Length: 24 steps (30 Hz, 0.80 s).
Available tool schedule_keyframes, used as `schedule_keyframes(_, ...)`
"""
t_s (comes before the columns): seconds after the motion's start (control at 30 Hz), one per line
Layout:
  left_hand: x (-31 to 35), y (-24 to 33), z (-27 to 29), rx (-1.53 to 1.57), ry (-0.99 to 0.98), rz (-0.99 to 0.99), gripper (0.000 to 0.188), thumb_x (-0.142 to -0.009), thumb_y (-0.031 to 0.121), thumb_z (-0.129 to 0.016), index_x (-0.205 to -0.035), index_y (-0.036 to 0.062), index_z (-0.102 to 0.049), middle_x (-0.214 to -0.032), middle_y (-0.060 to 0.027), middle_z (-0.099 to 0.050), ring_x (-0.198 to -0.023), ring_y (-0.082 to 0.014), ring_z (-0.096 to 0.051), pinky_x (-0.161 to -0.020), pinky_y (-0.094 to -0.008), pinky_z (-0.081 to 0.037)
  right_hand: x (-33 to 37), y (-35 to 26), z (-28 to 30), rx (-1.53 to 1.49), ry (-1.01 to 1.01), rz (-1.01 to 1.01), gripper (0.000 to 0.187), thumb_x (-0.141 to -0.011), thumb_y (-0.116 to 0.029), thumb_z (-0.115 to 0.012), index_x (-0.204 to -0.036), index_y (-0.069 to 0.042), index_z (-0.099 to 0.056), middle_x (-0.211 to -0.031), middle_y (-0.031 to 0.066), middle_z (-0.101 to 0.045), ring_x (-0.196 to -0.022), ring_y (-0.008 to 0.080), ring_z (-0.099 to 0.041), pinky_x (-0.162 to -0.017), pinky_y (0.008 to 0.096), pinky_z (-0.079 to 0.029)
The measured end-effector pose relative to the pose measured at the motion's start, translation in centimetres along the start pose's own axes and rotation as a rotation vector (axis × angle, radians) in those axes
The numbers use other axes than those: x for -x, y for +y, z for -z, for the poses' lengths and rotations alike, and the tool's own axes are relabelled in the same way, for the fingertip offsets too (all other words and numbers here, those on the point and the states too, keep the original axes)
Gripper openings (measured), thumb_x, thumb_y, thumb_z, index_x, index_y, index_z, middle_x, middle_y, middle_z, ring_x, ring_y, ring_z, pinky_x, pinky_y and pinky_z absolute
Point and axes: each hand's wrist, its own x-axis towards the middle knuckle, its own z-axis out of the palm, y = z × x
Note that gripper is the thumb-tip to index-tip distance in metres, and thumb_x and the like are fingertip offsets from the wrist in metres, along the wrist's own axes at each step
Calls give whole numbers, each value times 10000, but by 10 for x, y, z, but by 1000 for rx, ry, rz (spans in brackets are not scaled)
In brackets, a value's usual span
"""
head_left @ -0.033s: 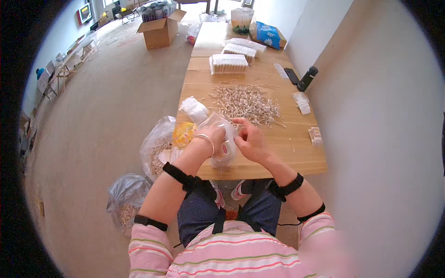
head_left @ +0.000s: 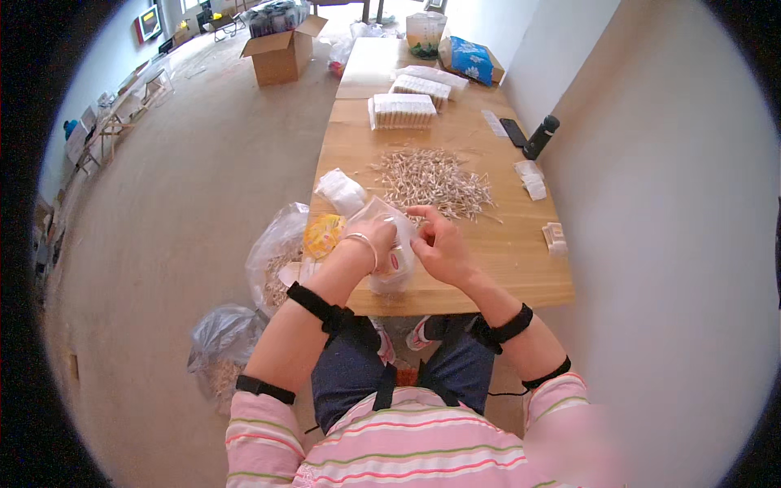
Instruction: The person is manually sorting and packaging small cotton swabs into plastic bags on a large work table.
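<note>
Between my hands is a clear plastic bag (head_left: 392,281) with a small red and white label, standing at the table's near edge. My left hand (head_left: 376,236), wearing a bangle, grips the bag at its left side; its fingertips are partly hidden by the plastic. At the bag's right edge my right hand (head_left: 443,250) pinches the film with the thumb, its index finger stretched out. Just beyond lies a loose pile of cotton swabs (head_left: 435,183). A yellow packet (head_left: 324,236) lies left of my left hand, with a white folded bundle (head_left: 342,191) behind it.
White packs of swabs (head_left: 403,112) stand farther along the table. On the right are a dark bottle (head_left: 541,137), a phone (head_left: 512,132) and small white packets (head_left: 530,180). Bags of swabs (head_left: 277,260) sit left of the table. A cardboard box (head_left: 277,65) stands on the floor.
My hands and the plastic bag stay almost in place. A lone thin stick on the table right of my right hand no longer shows.
</note>
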Motion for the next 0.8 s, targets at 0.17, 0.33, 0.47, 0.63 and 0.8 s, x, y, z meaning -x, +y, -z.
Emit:
schedule_keyframes(0.17, -19, -4, 13, -14, -199, -4, 345, -558, 314, -774, -809, 90, -699, -895, -113, -664, -870, -264, -623, -783, -357, -493, -5, 1, -6, -176, -5, -10, 357, -775, -9, -520, -1132, -32, -517, -593, 35, -504, -521, 113, -481, -492, 284, -401)
schedule_keyframes(0.33, -24, 2, 15, 50, -245, 61, 542, -467, 291, -849, -934, 79, -675, -1006, -113, -650, -961, -254, -612, -830, -340, -489, -9, 6, -16, -239, -100, 30, 349, -800, 52, -512, -1139, -32, -502, -623, -43, -440, -550, 41, -409, -498, 209, -335)
schedule_keyframes(0.47, -20, 12, 28, 29, -214, 66, 468, -538, 251, -809, -953, 79, -678, -1014, -124, -654, -979, -263, -615, -828, -343, -491, -7, 15, -13, -228, -63, -14, 364, -802, 57, -509, -1156, -25, -485, -631, -46, -435, -557, 39, -408, -493, 207, -333)
schedule_keyframes(0.63, -20, -3, 6, -92, -111, -38, 189, -706, 154, -675, -880, 80, -686, -900, -128, -673, -893, -278, -639, -764, -369, -498, 5, 0, -30, -57, 116, -49, 429, -809, -67, -590, -1206, -6, -440, -714, 24, -473, -637, 105, -460, -566, 254, -397)
schedule_keyframes(0.8, 33, -18, 48, 628, 571, -149, 80, -740, 62, -639, -814, 33, -629, -762, -109, -644, -712, -205, -622, -653, -314, -493, 23, -23, -33, 397, 175, 172, 926, -696, -524, -690, -1358, -22, -282, -1232, 280, -396, -1117, 396, -435, -919, 459, -390)
